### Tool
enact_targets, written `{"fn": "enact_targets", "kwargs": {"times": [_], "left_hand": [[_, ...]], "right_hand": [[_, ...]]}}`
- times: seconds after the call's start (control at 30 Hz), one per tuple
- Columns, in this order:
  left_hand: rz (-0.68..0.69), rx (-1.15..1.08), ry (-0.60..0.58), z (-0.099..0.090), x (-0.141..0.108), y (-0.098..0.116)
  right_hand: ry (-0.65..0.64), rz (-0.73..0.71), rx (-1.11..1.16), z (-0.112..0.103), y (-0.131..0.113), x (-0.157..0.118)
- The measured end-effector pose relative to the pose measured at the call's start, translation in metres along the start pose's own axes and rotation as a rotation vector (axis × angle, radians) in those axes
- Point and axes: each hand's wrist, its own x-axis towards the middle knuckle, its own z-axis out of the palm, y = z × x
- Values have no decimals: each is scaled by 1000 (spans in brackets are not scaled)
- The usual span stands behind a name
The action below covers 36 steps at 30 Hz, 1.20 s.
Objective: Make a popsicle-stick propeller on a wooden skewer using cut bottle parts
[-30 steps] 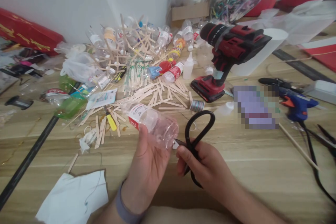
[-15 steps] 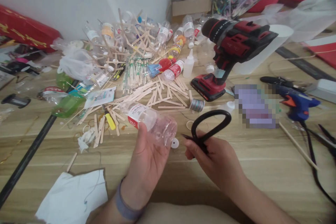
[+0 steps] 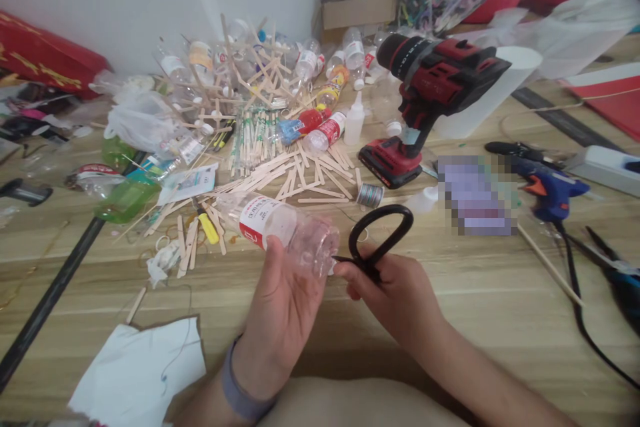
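The left hand [image 3: 287,300] supports a clear plastic bottle [image 3: 295,233] above the worktop [image 3: 280,373], its fingers curled beneath and thumb against the side. Right of the bottle, the right hand [image 3: 395,287] has its fingers closed around black-handled scissors [image 3: 364,265], their tip at the bottle's base; whether it touches is unclear. Wooden craft sticks [image 3: 265,175] lie beyond the bottle, and a cordless drill [image 3: 435,80] stands behind it to the right.
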Motion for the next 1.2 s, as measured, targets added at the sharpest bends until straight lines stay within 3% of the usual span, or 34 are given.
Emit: {"fn": "enact_targets", "kwargs": {"times": [0.3, 0.43, 0.5, 0.63, 0.8, 1.0, 1.2], "left_hand": [[27, 4, -69, 0, -3, -6], [18, 32, -69, 0, 1, -4], [26, 33, -54, 0, 2, -2], [55, 25, -8, 1, 3, 0], [76, 37, -45, -3, 4, -2], [49, 107, -78, -7, 3, -1], [84, 170, -63, -7, 1, -2]], "right_hand": [[-268, 319, 600, 12, -4, -4], [-434, 286, 737, 12, -7, -8], [-420, 260, 726, 9, -7, -9], [-153, 151, 379, 3, 2, -4], [152, -376, -274, -4, 12, -2], [154, -619, -557, -9, 10, -8], [180, -652, -748, -16, 2, -10]]}}
